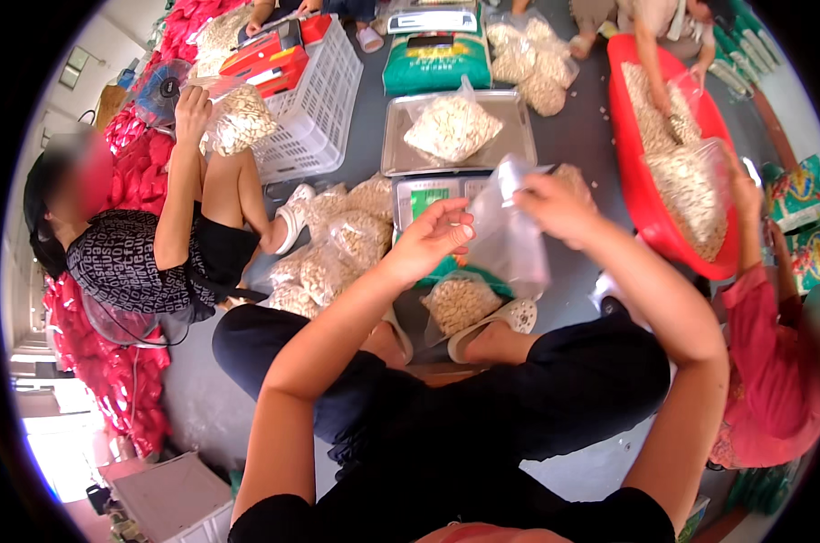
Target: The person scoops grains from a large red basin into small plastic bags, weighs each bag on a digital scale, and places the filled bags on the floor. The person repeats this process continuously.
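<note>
In my right hand is a clear plastic bag, gripped near its top and hanging down flat, with no contents visible. My left hand is raised beside the bag, fingers apart and holding nothing. Beyond both hands, a filled clear bag of pale, nut-like pieces rests on the metal pan of a digital scale. The scale's lit display is partly behind my left hand. Another filled bag lies on the floor between my feet, against a light clog.
Filled bags are heaped left of the scale. A white plastic crate stands beyond them, near a seated person holding a filled bag. At right, co-workers' hands are at a red tub of pale pieces. A green sack lies beyond the pan.
</note>
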A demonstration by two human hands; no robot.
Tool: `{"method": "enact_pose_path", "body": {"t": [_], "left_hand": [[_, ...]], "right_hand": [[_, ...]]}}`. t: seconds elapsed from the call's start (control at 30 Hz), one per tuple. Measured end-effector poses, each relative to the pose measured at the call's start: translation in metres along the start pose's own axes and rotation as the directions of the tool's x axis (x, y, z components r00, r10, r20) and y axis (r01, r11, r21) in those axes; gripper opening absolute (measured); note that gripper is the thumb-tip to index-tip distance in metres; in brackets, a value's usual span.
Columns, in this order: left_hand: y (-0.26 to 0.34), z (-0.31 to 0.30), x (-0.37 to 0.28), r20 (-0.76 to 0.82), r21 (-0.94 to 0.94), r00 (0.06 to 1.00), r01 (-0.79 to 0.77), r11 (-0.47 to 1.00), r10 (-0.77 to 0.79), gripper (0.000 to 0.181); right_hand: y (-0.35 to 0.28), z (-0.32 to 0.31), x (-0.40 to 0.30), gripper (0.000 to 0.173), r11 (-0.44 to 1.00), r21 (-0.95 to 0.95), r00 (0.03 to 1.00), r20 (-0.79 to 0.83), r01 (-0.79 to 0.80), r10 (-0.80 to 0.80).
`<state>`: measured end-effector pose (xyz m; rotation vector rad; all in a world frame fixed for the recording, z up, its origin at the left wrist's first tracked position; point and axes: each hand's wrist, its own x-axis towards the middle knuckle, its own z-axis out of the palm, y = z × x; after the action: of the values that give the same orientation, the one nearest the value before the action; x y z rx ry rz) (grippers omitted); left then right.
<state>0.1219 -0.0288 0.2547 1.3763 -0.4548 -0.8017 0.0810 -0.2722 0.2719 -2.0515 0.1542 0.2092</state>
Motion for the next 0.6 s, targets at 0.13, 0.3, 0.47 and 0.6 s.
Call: {"method": "enact_pose_path", "body": {"t": [0.13,0.3,0.47,0.6], "left_hand": [[0.007,0.008,-0.011,-0.145,-0.11,0.981,0.116,0.987,-0.131,0.047],[-0.029,-0.037,-0.042,-0.187,0.156,0.98,0.1,0.983,-0.07,0.024],[-0.025,-0.059,-0.077,-0.256,0.236,0.936,0.302,0.924,-0.241,0.024],[-0.005,-0.066,-0.095,-0.385,0.319,0.911,0.284,0.904,-0.151,0.018]], "right_hand": [[-0.025,0.069,0.004,0.022,0.907,0.357,0.972,0.155,-0.224,0.178],[-0.037,0.116,-0.003,0.025,0.889,0.369,0.949,0.257,-0.271,0.183],[-0.035,0.141,-0.006,0.023,0.924,0.274,0.948,0.25,-0.266,0.198],[-0.015,0.166,-0.004,0.025,0.919,0.217,0.878,0.429,-0.33,0.214]]}}
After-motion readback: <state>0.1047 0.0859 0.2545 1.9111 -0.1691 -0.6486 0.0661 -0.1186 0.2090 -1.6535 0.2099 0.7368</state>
